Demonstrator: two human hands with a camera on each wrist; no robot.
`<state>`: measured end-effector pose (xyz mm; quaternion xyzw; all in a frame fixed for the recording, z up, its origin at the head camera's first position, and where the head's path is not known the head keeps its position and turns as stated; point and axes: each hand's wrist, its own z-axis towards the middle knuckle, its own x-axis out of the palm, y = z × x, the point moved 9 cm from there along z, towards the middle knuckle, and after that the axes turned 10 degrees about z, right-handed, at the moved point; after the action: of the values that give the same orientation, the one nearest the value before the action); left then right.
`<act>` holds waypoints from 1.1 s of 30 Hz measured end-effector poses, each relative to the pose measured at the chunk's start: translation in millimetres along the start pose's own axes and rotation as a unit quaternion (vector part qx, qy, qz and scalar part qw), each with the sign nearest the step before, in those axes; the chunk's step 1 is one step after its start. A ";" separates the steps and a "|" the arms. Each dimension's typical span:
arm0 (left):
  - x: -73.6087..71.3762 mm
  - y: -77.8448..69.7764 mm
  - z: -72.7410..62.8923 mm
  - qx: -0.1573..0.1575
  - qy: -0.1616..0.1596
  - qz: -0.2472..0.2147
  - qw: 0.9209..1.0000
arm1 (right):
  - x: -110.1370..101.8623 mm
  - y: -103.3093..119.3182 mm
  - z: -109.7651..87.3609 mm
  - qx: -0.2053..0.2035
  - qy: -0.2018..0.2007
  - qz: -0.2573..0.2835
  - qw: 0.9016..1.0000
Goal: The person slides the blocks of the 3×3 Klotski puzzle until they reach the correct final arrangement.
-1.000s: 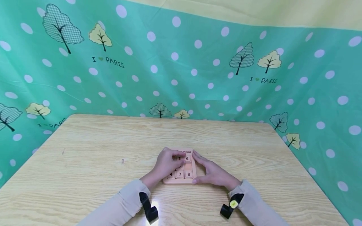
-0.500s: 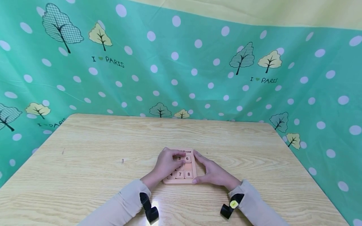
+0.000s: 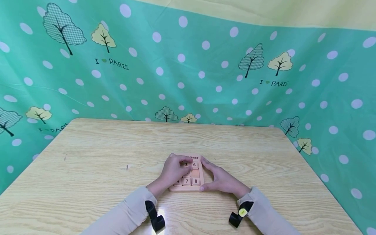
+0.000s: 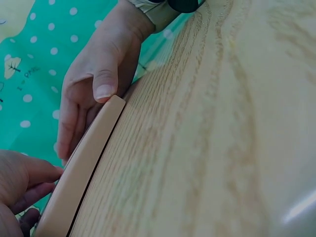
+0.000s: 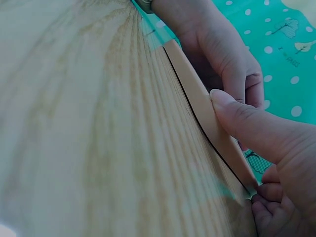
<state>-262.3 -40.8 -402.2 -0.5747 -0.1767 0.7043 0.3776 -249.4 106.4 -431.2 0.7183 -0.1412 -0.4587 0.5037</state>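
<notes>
A pink number sliding puzzle lies flat on the table. Tiles 3, 6, 7 and 8 are readable; a bare slot sits between 6 and 8. My left hand is over the puzzle's left part, index finger and thumb apart above the tiles, hiding several of them. Whether those fingertips touch a tile, I cannot tell. My right hand holds the puzzle's right side, thumb at the near corner and fingers towards the far corner. In the right wrist view, its thumb presses the puzzle's edge.
The wood-grain table extends around the puzzle on all sides. A green dotted curtain with printed trees hangs behind it and along the sides. Black wrist cameras are strapped on both sleeves.
The left fingers shift very slightly over the tiles, and the partly covered tile 4 shows less than before. The right hand and the puzzle stay in place.
</notes>
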 end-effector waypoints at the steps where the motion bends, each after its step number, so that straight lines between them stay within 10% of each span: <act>1: 0.2 -0.1 0.0 0.000 0.001 0.002 1.000 | 0.1 -0.1 0.1 0.000 0.001 -0.002 1.000; 33: 5.0 -3.8 -9.1 0.008 0.048 -0.012 0.999 | 0.7 3.4 -0.9 -0.008 0.007 -0.004 1.000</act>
<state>-252.8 -36.4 -405.5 -0.6026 -0.1595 0.6725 0.3990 -247.4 105.0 -428.6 0.7182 -0.1311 -0.4569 0.5082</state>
